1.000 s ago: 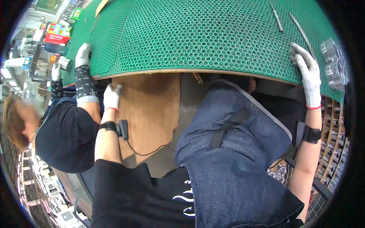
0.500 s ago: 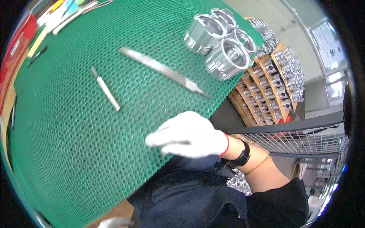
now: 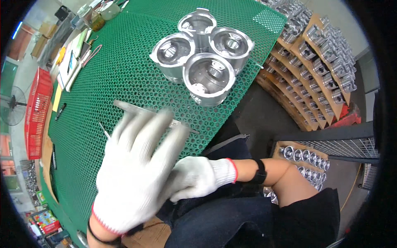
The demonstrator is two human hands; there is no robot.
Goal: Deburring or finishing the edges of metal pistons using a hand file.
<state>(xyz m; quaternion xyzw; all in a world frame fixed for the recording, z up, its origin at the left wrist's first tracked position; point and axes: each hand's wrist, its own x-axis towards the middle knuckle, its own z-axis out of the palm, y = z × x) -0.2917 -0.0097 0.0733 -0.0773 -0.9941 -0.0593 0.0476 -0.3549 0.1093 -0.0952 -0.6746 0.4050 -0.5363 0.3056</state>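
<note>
My left hand [image 3: 132, 177], in a white knit glove, is raised over the green perforated mat [image 3: 107, 74] with its fingers stretched and slightly apart. Behind its palm lies my right hand [image 3: 194, 177], gloved the same way, overlapping or touching it; its fingertips are hidden and blurred. A flat metal file [image 3: 123, 105] rests on the mat beyond my left fingers, which cover its middle. Left of it only the tip of a thin pen-like tool [image 3: 104, 130] shows. Several shiny metal pistons [image 3: 209, 80] stand grouped, open ends up, farther away.
Stacked wooden layers with many pistons [image 3: 310, 78] stand right of the table. A box of pistons [image 3: 306, 155] sits low beside a black mesh-sided frame [image 3: 343, 142]. On the left are a red plastic basket [image 3: 39, 111], a marker [image 3: 60, 111] and papers [image 3: 72, 62]; jars stand at the back.
My left hand has risen from the lower edge to over the mat and met my right hand. My view has shifted, so the pistons appear lower and farther left.
</note>
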